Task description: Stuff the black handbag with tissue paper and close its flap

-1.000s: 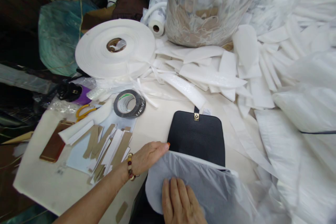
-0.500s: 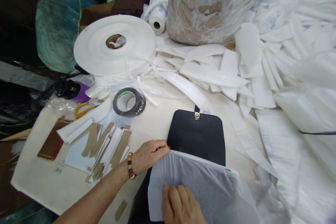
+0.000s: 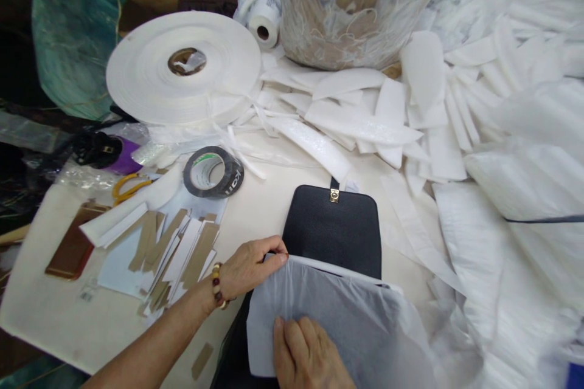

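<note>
A black handbag (image 3: 335, 228) with a small gold clasp lies on the table, its lower part covered by a thin translucent white sheet (image 3: 360, 322). My left hand (image 3: 250, 267), with a beaded bracelet at the wrist, pinches the sheet's upper left corner at the edge of the bag. Lower down, my right hand (image 3: 308, 352) is closed with its fingertips gathered on the sheet. Most of the bag's body is hidden beneath the sheet and my hands.
Left of the bag are a roll of black tape (image 3: 213, 172), cardboard strips (image 3: 182, 255), yellow-handled scissors (image 3: 130, 187) and a phone (image 3: 75, 242). A large white roll (image 3: 141, 73) and a filled plastic bag (image 3: 356, 18) stand behind. White foam pieces (image 3: 360, 124) pile up behind and to the right.
The whole view has shifted a little, so things appear slightly further left and higher. Both hands keep their hold on the sheet, with hardly any movement relative to the bag.
</note>
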### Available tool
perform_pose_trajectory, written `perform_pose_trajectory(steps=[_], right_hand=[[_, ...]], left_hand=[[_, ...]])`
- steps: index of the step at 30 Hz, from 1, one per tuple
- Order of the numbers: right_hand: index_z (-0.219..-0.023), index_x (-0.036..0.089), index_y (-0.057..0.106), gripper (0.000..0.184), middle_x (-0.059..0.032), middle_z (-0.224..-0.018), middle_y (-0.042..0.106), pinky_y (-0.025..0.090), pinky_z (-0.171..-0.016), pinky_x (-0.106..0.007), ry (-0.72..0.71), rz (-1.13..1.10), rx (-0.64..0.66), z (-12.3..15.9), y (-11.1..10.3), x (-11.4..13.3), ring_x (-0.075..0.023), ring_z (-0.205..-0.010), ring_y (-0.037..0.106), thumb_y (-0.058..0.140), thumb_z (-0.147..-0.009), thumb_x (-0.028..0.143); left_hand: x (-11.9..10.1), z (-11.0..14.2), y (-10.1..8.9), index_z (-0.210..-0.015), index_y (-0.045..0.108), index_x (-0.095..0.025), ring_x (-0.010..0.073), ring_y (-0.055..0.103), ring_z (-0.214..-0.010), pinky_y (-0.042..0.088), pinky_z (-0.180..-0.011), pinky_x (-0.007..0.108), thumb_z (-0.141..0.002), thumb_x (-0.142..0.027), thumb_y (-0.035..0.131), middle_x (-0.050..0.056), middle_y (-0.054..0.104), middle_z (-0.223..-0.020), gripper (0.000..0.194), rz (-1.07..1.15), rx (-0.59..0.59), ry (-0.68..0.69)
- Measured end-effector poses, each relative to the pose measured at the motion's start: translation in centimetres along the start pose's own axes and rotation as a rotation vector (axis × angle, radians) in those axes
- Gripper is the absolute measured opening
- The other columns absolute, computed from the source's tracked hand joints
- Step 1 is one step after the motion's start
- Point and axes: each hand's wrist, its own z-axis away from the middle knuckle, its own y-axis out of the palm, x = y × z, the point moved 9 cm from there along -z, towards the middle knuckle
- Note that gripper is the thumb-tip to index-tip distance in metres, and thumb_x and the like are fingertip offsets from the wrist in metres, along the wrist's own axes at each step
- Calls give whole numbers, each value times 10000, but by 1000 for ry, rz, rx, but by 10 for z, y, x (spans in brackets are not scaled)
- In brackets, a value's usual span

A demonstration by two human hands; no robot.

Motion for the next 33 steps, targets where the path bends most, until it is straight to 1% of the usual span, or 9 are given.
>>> perform_pose_trajectory(steps=[6, 9, 12, 15, 18, 21, 24, 29, 33], right_hand=[[-876, 120, 627, 361, -49, -647, 584, 454, -525, -259, 73, -142, 12, 1, -18, -20, -145, -578, 534, 307, -937, 277], [-1000, 138, 631, 311, -80, -874, 667, 493, -693, -299, 78, -79, 110, -3, -35, -50, -184, -815, 600, 367, -920, 281], [-1128, 119, 591, 326, -128, -1139, 611, 464, -837, -398, 75, 43, 220, 2, -39, -77, -264, -1059, 536, 437, -890, 282], [-1213, 91, 532, 405, -181, -1265, 514, 445, -880, -449, 94, 79, 278, 16, -32, -90, -308, -1161, 461, 462, -878, 309], [-1278, 106, 473, 482, -185, -1325, 453, 445, -893, -463, 112, 80, 317, 27, -22, -90, -319, -1203, 416, 514, -852, 329], [-1276, 119, 474, 491, -181, -1323, 452, 445, -895, -478, 142, 62, 322, 29, -18, -89, -320, -1189, 424, 531, -839, 337], [-1270, 103, 472, 502, -193, -1311, 453, 432, -905, -494, 146, 30, 316, 27, -20, -89, -329, -1195, 412, 544, -830, 334], [-1176, 113, 539, 356, -198, -1316, 432, 378, -939, -503, 135, -32, 241, 27, -31, -88, -331, -1244, 353, 508, -860, 274], [-1069, 225, 610, 299, -57, -1031, 613, 282, -978, -436, 56, -189, 181, 27, -39, -75, -210, -1052, 493, 344, -932, 212]], left_hand=[[-2, 2, 1, -828, 581, -166, 140, 536, -714, 380, -692, 244, -800, -367, 414, -13, 589, -744, 263, -15, -8, -2], [0, 5, 2, -834, 577, -167, 140, 527, -689, 380, -660, 246, -787, -367, 444, -20, 568, -717, 244, -23, -7, -15], [2, 7, 3, -852, 570, -175, 146, 539, -709, 399, -671, 249, -762, -348, 514, -25, 572, -740, 203, -35, 11, -28], [1, 8, 4, -890, 569, -188, 168, 567, -802, 427, -738, 284, -758, -310, 566, -3, 593, -875, 180, -126, 41, -13], [-13, 8, 5, -927, 571, -185, 238, 519, -1060, 399, -893, 390, -770, -271, 598, 72, 544, -1152, 181, -413, 30, 87], [-34, 9, 15, -1093, 529, -146, 289, 372, -1247, 288, -1015, 484, -743, -168, 611, 150, 431, -1328, 359, -681, 2, 201], [-52, 14, 40, -1352, 289, -151, 276, 297, -1304, 199, -1071, 502, -695, -53, 550, 148, 350, -1405, 714, -741, 77, 344], [-54, 17, 68, -1391, 212, -152, 302, 262, -1319, 199, -1071, 514, -729, -231, 642, 181, 271, -1439, 793, -689, 182, 364], [-48, 18, 72, -1408, 150, -159, 306, 202, -1341, 175, -1074, 516, -672, -340, 740, 195, 208, -1459, 961, -685, 207, 347]])
